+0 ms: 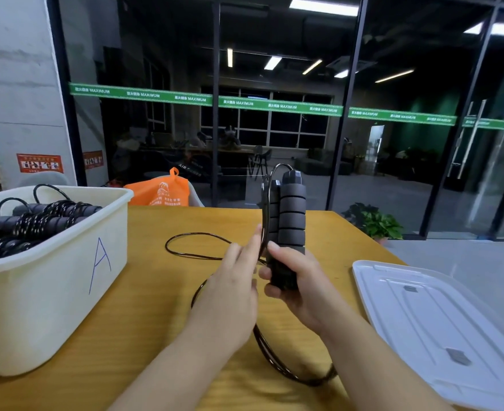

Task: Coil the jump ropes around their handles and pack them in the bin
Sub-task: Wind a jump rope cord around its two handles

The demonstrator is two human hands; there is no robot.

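The table (162, 295) is a yellow wood-grain surface, running from the near edge of view to a far edge in front of a dark glass partition (274, 84). A green banner strip (277, 105) with repeated white lettering crosses the glass panes. Ceiling lights reflect in the glass, and a dim room with windows and furniture shows behind it. A grey concrete column (16, 84) stands at far left, bearing an orange notice (39, 163).

At left on the table sits a white bin (67, 262), marked with a blue letter A on its near wall. It holds several coiled black jump ropes (34, 222). At right, a white lid (440, 318) lies flat, partly on the table. An orange bag (163, 191) rests beyond the table's far edge. A green potted plant (375, 221) stands on the floor at far right.

The right hand (301, 289) is clenched around the lower ends of two grey foam handles (289, 221), holding them upright and side by side above the table centre. The left hand (233, 289) is just beside them, fingers (252, 244) extended and loose, touching the black rope (197, 256) where it runs along the handles' left side. The rope arcs over the handle tops, and its slack lies in loops on the table, far of the hands and near, beneath the forearms.
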